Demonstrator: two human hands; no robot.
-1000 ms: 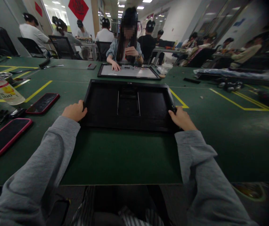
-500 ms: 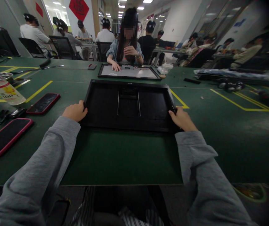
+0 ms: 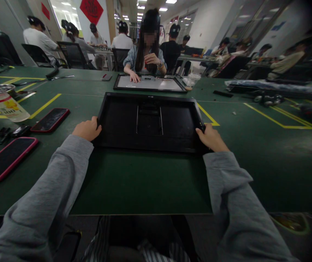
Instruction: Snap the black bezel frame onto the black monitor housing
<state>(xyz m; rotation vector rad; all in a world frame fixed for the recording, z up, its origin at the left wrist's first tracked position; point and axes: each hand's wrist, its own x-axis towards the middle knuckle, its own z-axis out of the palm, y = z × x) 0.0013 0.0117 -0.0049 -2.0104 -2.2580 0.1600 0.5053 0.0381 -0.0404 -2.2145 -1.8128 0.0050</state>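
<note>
My left hand (image 3: pixel 87 129) and right hand (image 3: pixel 210 138) clamp curled fingers on the side edges of the black monitor shell (image 3: pixel 176 127). A labelled bottle (image 3: pixel 5 105) lies well left, its contents unclear.

Both hands grip a black monitor shell (image 3: pixel 149 122) lying flat on the green table (image 3: pixel 134 182): left hand (image 3: pixel 86 129) and right hand (image 3: pixel 210 137) (grey sleeves) at its near corners.
</note>
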